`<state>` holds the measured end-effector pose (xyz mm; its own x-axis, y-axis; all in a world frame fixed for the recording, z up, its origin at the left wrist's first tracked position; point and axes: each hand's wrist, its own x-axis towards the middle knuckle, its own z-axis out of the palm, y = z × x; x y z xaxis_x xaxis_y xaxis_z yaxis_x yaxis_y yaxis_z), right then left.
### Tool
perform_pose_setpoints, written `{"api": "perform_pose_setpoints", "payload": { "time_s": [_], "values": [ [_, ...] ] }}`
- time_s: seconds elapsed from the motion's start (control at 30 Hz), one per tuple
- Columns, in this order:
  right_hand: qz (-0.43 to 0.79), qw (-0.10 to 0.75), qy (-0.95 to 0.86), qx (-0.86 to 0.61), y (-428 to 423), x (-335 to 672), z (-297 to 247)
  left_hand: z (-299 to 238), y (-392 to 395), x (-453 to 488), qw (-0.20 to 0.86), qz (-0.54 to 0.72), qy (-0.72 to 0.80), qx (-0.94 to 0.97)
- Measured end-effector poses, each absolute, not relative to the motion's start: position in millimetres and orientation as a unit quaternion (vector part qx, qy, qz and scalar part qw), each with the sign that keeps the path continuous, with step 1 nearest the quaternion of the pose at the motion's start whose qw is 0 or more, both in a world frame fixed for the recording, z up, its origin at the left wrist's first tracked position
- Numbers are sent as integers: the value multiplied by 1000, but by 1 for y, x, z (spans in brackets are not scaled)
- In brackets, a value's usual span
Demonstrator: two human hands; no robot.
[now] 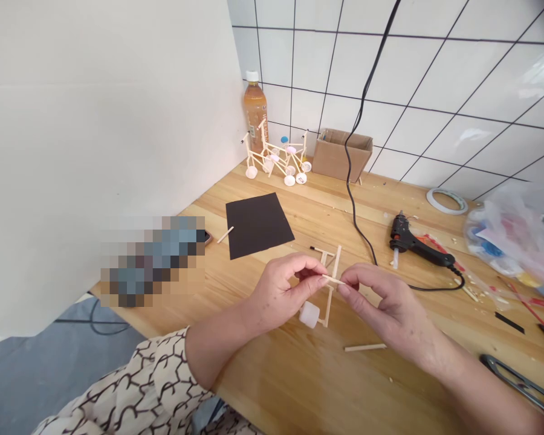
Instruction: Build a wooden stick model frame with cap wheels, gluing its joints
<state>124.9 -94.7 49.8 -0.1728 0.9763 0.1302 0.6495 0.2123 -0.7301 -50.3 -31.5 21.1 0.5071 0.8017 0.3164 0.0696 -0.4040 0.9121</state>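
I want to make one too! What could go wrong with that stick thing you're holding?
The thin stick, pinched between left hand and right hand, might snap or pull off the frame if squeezed hard. The glue gun lies nearby; its cord could snag an arm, and its tip may be hot.

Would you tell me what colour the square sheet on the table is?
The square sheet is black, seen in the head view.

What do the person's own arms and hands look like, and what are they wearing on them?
Both hands are bare: no gloves, rings or watch in view. The left hand comes out of a loose cream fabric sleeve printed with dark, branching crackle-like lines, which ends partway along the forearm. The right hand and its forearm show no sleeve within the picture.
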Motion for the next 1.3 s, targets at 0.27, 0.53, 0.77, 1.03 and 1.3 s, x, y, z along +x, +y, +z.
{"api": "perform_pose_setpoints", "payload": {
  "time_s": [0.27,0.53,0.77,1.03,1.3],
  "values": [
    [272,305,-716,-566,-94,125,50,20,-31,-50,451,403,295,739],
    [265,304,-720,-565,-94,125,50,20,-31,-50,448,409,286,741],
    [267,305,-718,-565,-94,125,50,21,-31,-50,450,405,289,742],
    [265,306,-720,-564,-95,126,49,20,-31,-49,447,405,290,743],
    [273,309,-718,-561,-94,126,48,21,-31,-50,451,403,292,741]
  ]
}}
